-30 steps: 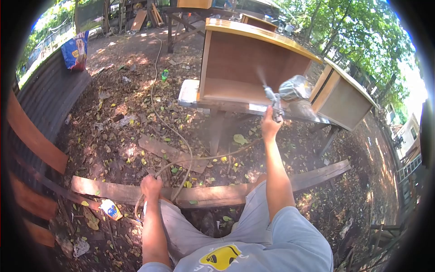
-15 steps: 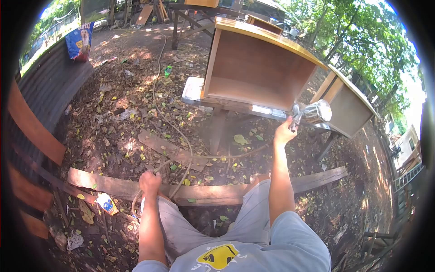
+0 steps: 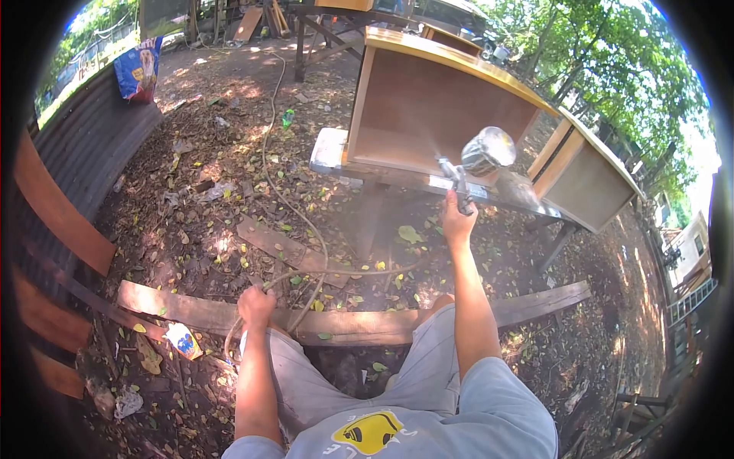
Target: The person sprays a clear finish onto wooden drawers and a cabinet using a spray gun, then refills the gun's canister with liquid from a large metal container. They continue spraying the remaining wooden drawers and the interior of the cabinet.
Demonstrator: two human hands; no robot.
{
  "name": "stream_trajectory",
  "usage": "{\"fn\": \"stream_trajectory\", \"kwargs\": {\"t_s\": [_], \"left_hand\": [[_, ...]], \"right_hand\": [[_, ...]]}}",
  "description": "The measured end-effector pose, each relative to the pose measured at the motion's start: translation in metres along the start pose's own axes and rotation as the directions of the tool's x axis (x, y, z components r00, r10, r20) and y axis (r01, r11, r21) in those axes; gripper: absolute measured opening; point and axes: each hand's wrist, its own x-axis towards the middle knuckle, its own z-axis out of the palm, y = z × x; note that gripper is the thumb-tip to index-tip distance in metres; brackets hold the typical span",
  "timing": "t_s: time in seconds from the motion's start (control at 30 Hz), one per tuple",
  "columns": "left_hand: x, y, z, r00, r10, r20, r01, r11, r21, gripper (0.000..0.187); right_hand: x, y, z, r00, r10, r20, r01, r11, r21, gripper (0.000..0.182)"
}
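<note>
My right hand [image 3: 457,220] grips a spray gun [image 3: 468,170] with a shiny metal cup, its nozzle aimed at the lower inside of an open wooden cabinet [image 3: 428,103] lying on a low stand. A faint mist hangs in front of the nozzle. Down by my knee, my left hand [image 3: 256,304] is closed on the air hose [image 3: 306,229], which loops over the leaf-strewn ground toward the gun.
A second cabinet [image 3: 585,176] stands at the right on the same stand. Long planks [image 3: 344,325] lie across the ground before my legs. A corrugated sheet [image 3: 76,168] and boards line the left. A blue bag [image 3: 138,69] rests at the far left.
The spray gun swung right past the cabinet's corner, then came back left and higher; now it sprays into the cabinet's lower inside. My left hand stayed on the hose.
</note>
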Motion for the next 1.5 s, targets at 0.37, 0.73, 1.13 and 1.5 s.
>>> {"fn": "stream_trajectory", "kwargs": {"t_s": [0.37, 0.73, 1.13, 1.5], "left_hand": [[0.003, 0.000, -0.005, 0.998, -0.062, 0.020, 0.064, 0.996, -0.063, 0.032], [0.005, -0.001, 0.002, 0.997, -0.047, 0.064, 0.048, 0.999, -0.006, 0.033], [0.003, -0.001, -0.002, 0.998, -0.047, 0.031, 0.049, 0.997, -0.060, 0.037], [0.005, -0.008, 0.009, 1.000, 0.014, 0.007, -0.013, 0.998, -0.064, 0.034]], "right_hand": [[0.028, 0.018, -0.026, 0.924, 0.062, -0.377, -0.044, 0.997, 0.057, 0.018], [0.006, -0.001, 0.008, 0.987, -0.109, -0.119, 0.091, 0.985, -0.149, 0.024], [0.024, -0.014, -0.008, 0.984, -0.023, -0.179, -0.008, 0.985, -0.170, 0.022], [0.039, -0.013, -0.007, 0.972, -0.199, -0.129, 0.118, 0.877, -0.465, 0.027]]}}
